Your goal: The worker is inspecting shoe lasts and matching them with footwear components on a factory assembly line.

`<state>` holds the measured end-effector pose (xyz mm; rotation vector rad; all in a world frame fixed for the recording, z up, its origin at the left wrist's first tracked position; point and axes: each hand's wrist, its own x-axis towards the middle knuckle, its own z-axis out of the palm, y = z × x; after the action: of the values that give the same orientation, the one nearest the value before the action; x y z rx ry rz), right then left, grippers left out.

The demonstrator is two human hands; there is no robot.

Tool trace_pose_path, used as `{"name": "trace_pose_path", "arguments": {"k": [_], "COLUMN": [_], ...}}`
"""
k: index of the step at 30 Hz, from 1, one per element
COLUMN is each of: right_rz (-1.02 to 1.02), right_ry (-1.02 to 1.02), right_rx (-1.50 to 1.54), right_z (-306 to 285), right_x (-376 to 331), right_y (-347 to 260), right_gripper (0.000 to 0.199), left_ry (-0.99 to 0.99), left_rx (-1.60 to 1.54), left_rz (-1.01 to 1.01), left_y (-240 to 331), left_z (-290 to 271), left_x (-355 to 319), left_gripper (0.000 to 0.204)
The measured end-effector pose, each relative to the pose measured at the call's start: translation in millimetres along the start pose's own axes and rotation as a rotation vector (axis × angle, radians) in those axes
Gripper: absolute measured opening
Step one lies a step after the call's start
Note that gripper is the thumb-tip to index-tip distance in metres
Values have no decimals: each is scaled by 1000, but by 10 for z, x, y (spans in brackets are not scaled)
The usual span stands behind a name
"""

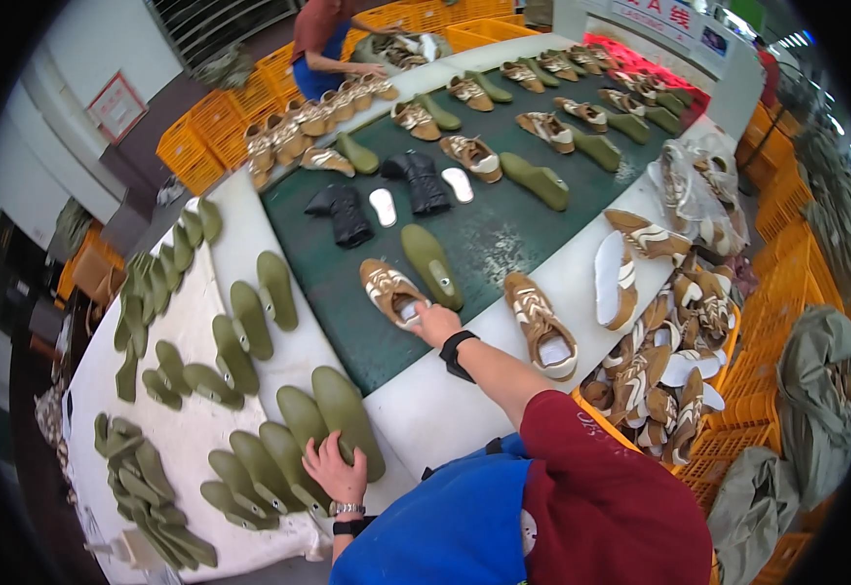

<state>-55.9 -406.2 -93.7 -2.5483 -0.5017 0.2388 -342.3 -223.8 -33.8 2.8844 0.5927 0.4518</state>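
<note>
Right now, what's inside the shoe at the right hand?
Inside the shoe, something white shows at the opening. The toe end is covered by the upper, the heel partly by the right hand.

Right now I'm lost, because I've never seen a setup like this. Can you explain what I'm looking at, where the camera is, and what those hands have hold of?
There's no machine arm here, just a person's bare hands. This one picture comes from a wide fisheye camera on their head, looking down, so straight edges bend near the rim.

The right hand holds a brown-and-white shoe by its heel, on a green surface. The left hand rests with fingers spread against a green foot-shaped form.

More forms stand or lie on the white table at left. Shoes and forms line the green surface, along with black uppers. At right, a crate holds piled shoes. Another person works at the far side.
</note>
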Motion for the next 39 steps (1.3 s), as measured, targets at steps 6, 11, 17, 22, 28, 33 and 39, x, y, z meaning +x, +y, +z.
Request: {"name": "trace_pose_path", "arguments": {"k": [6, 11, 17, 22, 28, 33, 39], "right_rz": [-20, 11, -28, -9, -31, -277, -284], "right_ry": [79, 23, -73, -113, -156, -32, -64], "right_rx": [5, -85, -83, -128, -172, 22, -2], "right_z": [-94, -56, -115, -41, -113, -359, -376], "right_x": [-67, -63, -186, -166, -121, 291, 1372], "right_y": [7, 64, -32, -11, -89, -530, -1118], "right_gripper": [35, 35, 37, 42, 41, 35, 35], "left_ry": [18, 24, 61, 71, 62, 48, 5], "left_rx": [-8, -19, -43, -50, -66, -83, -100], "left_rz": [5, -15, 23, -21, -28, -36, -61], "left_y": [53, 47, 49, 46, 40, 38, 60], "left_z": [-29, -29, -12, -29, -71, -110, -125], "left_x": [-6, -18, 17, 7, 40, 72, 93], "left_gripper": [46, 45, 43, 43, 42, 40, 40]}}
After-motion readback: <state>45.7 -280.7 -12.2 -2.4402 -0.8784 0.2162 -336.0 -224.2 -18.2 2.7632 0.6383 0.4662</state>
